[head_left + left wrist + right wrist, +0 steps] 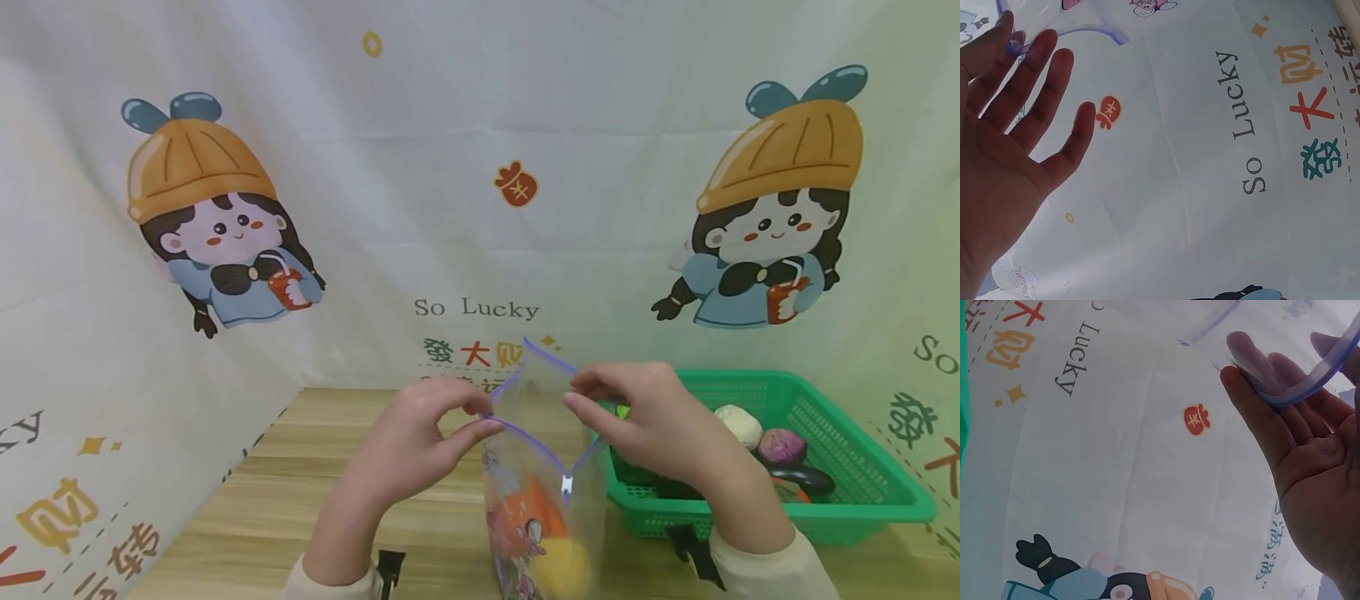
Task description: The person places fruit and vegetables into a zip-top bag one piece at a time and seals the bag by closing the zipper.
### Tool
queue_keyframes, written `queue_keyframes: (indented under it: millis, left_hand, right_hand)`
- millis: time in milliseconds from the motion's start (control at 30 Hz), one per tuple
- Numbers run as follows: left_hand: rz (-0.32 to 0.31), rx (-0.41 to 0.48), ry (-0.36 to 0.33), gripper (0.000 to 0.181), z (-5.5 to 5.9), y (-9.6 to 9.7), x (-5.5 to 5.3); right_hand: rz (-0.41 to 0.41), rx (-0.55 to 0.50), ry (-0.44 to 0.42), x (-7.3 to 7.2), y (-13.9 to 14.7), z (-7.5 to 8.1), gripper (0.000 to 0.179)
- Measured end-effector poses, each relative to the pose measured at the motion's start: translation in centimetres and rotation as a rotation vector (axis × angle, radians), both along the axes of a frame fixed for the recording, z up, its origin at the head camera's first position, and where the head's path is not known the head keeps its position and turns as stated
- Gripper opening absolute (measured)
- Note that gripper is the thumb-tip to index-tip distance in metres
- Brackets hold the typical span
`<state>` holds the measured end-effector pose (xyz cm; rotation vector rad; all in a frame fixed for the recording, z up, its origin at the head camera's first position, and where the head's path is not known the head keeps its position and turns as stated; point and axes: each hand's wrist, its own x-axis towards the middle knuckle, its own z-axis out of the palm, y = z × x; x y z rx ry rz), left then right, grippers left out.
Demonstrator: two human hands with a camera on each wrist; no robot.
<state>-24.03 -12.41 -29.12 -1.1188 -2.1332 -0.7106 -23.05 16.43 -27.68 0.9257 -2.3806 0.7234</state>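
A clear zip bag [540, 521] with a purple zip strip and white slider [567, 484] stands with its mouth spread. Inside, an orange-red thing [528, 512] and a yellow thing [561, 567] show through the printed film. My left hand [431, 425] pinches the left side of the rim between thumb and forefinger; its other fingers spread out in the left wrist view. On the opposite side, my right hand [641, 417] reaches over the rim with loosely bent fingers, thumb and forefinger apart. The purple strip [1300, 394] crosses those fingers in the right wrist view.
A green plastic basket [892, 500] stands on the right of the wooden table [330, 467]. It holds a white vegetable [738, 427], a purple one [783, 447], a dark eggplant [806, 478] and some greens. A printed cloth [480, 233] hangs behind the table.
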Motion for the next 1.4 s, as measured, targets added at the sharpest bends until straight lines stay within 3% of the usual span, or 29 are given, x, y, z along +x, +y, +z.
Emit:
queue_keyframes:
  millis: [233,300,433,533,633,767,900,1100,1267,1400]
  left_hand:
    - [0.007,0.121,0.05,0.01,0.1,-0.5,-0.4]
    - [0.029,0.135,0.04,0.01,0.2,-0.6,-0.4]
    - [0.091,0.012,-0.065,0.009,0.3,-0.7,-0.3]
    - [0.096,-0.063,-0.131,0.008,0.2,-0.7,-0.2]
    - [0.095,-0.035,-0.131,0.007,0.3,-0.6,-0.3]
    - [0.139,0.003,-0.112,0.006,0.4,-0.6,-0.5]
    - [0.186,0.005,-0.112,0.007,0.3,-0.7,-0.6]
    - [0.184,-0.026,-0.14,0.004,0.1,-0.6,-0.6]
    - [0.208,-0.008,-0.144,0.005,0.1,-0.9,-0.5]
    - [0.235,0.009,-0.12,0.006,0.3,-1.2,-0.5]
  right_hand:
    - [0.04,-0.127,0.25,-0.5,0.1,-0.4,0.011]
    - [0.049,-0.15,0.281,-0.4,0.2,-0.3,0.012]
    - [0.102,-0.041,0.111,-0.3,0.2,-0.3,0.009]
    - [0.132,0.035,0.014,-0.4,0.2,-0.4,0.01]
    - [0.159,0.0,0.11,-0.7,0.4,-0.6,0.009]
    - [0.171,-0.049,0.229,-1.0,1.1,-0.7,0.011]
    - [0.186,-0.036,0.178,-0.9,1.7,-0.7,0.01]
    - [0.223,0.051,0.03,-0.4,1.8,-0.7,0.012]
    - [0.272,0.026,0.125,-0.8,1.4,-0.6,0.006]
    - [0.26,-0.024,0.231,-1.0,1.5,-0.5,0.004]
